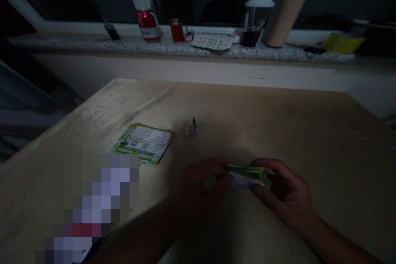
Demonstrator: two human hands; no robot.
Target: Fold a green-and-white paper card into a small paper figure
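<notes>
One tabletop (303, 128) lies beneath two hands (287, 196) holding one green-and-white paper (246, 179).

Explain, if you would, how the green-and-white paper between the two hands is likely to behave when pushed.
The green-and-white paper looks thin, so it is probably light and easily bent. Its layers seem slightly apart, so it may spring open if the left hand or right hand lets go.

There are two hands (193, 183) (292, 194), one can (147, 26) and one cup (253, 22) (lidded).
</notes>
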